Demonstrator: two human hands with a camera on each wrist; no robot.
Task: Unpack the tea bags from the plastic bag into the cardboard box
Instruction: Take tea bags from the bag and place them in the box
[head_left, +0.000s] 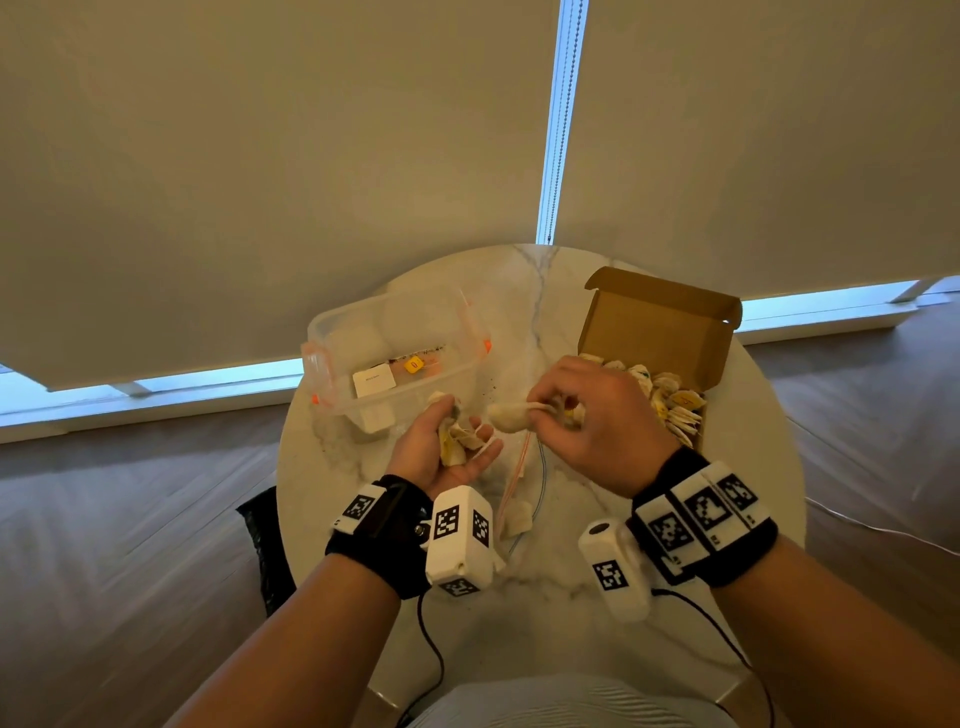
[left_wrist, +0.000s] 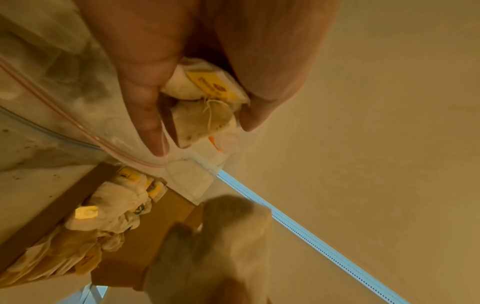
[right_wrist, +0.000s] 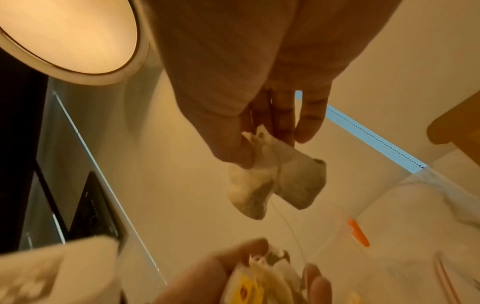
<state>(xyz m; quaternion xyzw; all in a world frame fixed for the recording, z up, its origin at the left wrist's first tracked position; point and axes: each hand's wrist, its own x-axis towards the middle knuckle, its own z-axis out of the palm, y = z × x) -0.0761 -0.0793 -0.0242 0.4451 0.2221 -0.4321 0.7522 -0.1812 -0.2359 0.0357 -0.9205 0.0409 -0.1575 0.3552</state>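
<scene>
The tea bags were small, soft pouches of off-white, slightly crumpled paper, some with thin pale strings and yellow paper tags; they lay in three places. A bundle of tea bags (head_left: 457, 439) sat in the left hand (head_left: 441, 452), which was palm-up with its fingers curled round them; the left wrist view showed this bundle (left_wrist: 207, 98) pressed between thumb and fingers, one yellow tag with dark print too small to read, a knotted string across the lower pouch. The right hand (head_left: 587, 415) pinched a pair of tea bags (head_left: 511, 415) between thumb and fingertips; in the right wrist view the pair (right_wrist: 272, 181) hung down, greyish-white, a fine string trailing towards the left hand (right_wrist: 233, 277) below. The cardboard box (head_left: 660, 322), plain brown corrugated board with its lid flap standing open, stood on the right of the table and held a heap of tea bags (head_left: 670, 400), several yellow tags showing. The plastic bag (head_left: 514, 499), clear and limp with a pink and blue zip strip, lay on the round white marble-patterned table (head_left: 571, 597) between the wrists, one tea bag still inside near its lower end; a clear plastic tub (head_left: 395, 353) with orange clips stood on the left, holding a white card with unreadable writing and a small yellow item.
</scene>
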